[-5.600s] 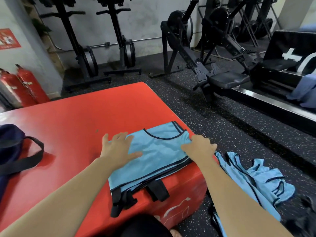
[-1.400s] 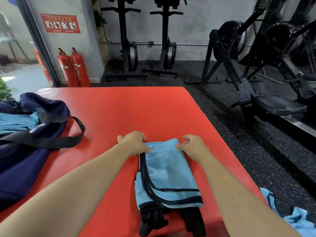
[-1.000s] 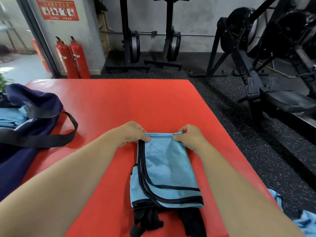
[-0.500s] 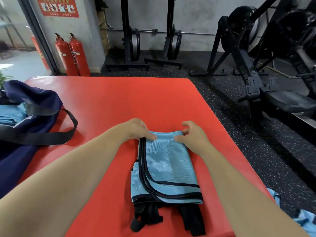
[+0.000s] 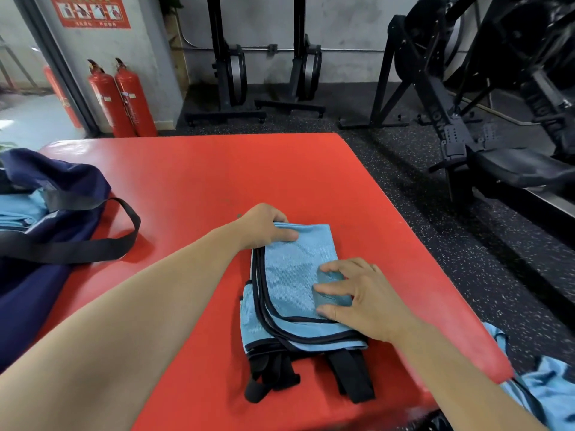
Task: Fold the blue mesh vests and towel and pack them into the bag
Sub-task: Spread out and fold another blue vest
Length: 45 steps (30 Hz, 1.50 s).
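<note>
Vest (image 5: 292, 275) lies folded on the surface (image 5: 217, 169); left hand (image 5: 264, 227) pinches its far left corner, right hand (image 5: 361, 293) presses spread, bent fingers onto its right side.

Red padded platform (image 5: 217, 169) under left hand (image 5: 264, 227) and right hand (image 5: 364, 301). Speckled black rubber floor (image 5: 451, 244) right of right hand. Grey wall (image 5: 342, 26) far beyond left hand; two red fire extinguishers (image 5: 124, 98), red poster (image 5: 90, 9) against it. Black rowing machines (image 5: 466, 119) beyond right hand. Daylight far left.
</note>
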Each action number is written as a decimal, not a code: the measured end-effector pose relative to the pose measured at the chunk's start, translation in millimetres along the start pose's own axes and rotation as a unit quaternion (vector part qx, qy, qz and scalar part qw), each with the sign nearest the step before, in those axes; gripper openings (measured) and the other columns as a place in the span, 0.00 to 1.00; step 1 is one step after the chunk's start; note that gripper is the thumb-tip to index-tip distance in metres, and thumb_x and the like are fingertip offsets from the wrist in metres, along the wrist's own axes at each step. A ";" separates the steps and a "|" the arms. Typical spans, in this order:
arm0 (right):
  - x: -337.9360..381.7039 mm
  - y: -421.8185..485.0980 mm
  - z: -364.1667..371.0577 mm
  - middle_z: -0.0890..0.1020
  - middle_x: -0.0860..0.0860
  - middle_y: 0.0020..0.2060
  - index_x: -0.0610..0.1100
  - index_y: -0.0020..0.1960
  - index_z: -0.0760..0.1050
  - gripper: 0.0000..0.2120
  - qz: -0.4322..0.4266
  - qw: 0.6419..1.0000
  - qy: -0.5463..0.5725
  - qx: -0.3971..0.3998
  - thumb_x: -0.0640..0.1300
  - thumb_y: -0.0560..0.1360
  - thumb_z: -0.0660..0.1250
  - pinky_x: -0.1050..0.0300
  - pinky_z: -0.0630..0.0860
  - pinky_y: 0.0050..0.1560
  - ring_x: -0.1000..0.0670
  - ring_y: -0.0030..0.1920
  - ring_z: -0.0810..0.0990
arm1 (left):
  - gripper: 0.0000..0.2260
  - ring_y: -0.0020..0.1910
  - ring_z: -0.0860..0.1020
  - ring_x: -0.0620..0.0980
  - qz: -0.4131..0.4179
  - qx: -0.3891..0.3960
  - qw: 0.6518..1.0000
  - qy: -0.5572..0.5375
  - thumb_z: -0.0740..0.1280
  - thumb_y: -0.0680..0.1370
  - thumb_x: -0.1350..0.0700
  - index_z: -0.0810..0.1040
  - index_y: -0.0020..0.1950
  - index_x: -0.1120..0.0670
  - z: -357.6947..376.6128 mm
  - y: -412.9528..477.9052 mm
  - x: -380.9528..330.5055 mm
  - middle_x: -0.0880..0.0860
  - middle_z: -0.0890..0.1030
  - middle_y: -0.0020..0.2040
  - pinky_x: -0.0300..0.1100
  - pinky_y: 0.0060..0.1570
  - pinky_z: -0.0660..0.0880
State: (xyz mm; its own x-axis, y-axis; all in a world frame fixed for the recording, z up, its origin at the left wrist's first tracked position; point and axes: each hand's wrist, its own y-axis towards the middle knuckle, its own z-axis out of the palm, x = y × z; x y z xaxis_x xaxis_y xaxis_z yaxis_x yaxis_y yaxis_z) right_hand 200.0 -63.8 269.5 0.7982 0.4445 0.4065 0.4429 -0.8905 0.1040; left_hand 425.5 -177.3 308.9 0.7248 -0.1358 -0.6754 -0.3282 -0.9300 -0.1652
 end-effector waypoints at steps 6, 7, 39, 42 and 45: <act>3.9 -7.1 -6.4 0.85 0.60 0.40 0.54 0.38 0.84 0.13 0.151 0.922 0.324 -0.148 0.36 0.68 0.70 0.62 0.72 0.52 0.57 0.42 0.79 | 0.08 0.31 0.73 0.45 0.098 -0.025 0.995 0.008 0.75 0.73 0.50 0.83 0.42 0.54 -13.4 -41.0 -33.3 0.51 0.79 0.35 0.40 0.33 0.69; 6.8 -9.1 -12.6 0.85 0.56 0.37 0.51 0.38 0.83 0.14 0.175 0.901 0.356 -0.177 0.32 0.69 0.68 0.61 0.73 0.49 0.55 0.40 0.79 | 0.07 0.33 0.74 0.45 0.114 -0.030 0.993 0.021 0.75 0.73 0.49 0.84 0.43 0.52 -13.7 -52.4 -38.4 0.50 0.81 0.37 0.41 0.34 0.71; 64.7 -51.7 9.8 0.40 0.51 0.79 0.52 0.80 0.43 0.28 0.086 0.976 -0.149 0.136 0.59 0.83 0.42 0.50 0.39 0.77 0.53 0.78 0.36 | 0.30 0.78 0.37 0.47 -0.010 0.010 0.952 0.307 0.42 0.83 0.40 0.41 0.81 0.54 90.3 -171.8 -5.5 0.50 0.40 0.81 0.53 0.76 0.36; 53.7 -54.1 21.4 0.37 0.53 0.78 0.55 0.79 0.40 0.27 0.087 0.982 -0.126 0.109 0.60 0.83 0.41 0.51 0.39 0.77 0.55 0.77 0.34 | 0.31 0.78 0.34 0.46 -0.007 -0.005 0.958 0.288 0.41 0.82 0.38 0.39 0.80 0.53 94.9 -168.2 2.2 0.49 0.37 0.80 0.54 0.76 0.35; 54.9 -55.1 24.3 0.38 0.54 0.78 0.55 0.79 0.41 0.27 0.089 0.982 -0.119 0.115 0.59 0.83 0.41 0.51 0.38 0.77 0.55 0.77 0.34 | 0.31 0.78 0.34 0.46 -0.015 0.010 0.959 0.283 0.41 0.82 0.38 0.39 0.80 0.52 96.1 -168.7 2.5 0.49 0.37 0.80 0.55 0.76 0.35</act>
State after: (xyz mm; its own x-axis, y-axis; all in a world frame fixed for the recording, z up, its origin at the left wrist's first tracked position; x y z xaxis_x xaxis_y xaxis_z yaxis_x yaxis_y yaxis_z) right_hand 229.3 12.0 264.0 0.9319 0.3182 0.1741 0.3464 -0.9230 -0.1674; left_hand 424.4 12.1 266.0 0.9449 -0.2775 -0.1735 -0.3094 -0.9303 -0.1970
